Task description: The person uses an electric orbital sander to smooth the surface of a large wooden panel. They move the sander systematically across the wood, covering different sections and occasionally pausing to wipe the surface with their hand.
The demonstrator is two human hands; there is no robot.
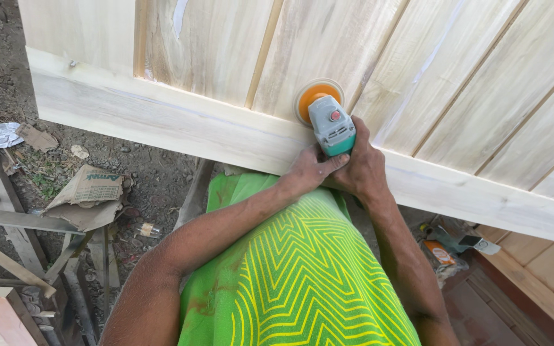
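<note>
A pale wooden door panel (161, 118) with vertical slats lies flat in front of me. On it rests a hand-held sander (330, 125), grey and teal with a red button, its round orange disc (315, 93) pressed on the slats near the bottom rail. My left hand (309, 170) grips the rear of the sander from the left, thumb laid across its back end. My right hand (363, 163) wraps the same body from the right. Both forearms reach up over my green and yellow patterned shirt (296, 275).
Dirt ground at the left holds a crumpled paper bag (91, 189), scraps of paper (1, 134) and loose timber pieces (8, 218). A small orange-labelled container (440, 253) and stacked boards (540, 269) lie at the lower right under the panel's edge.
</note>
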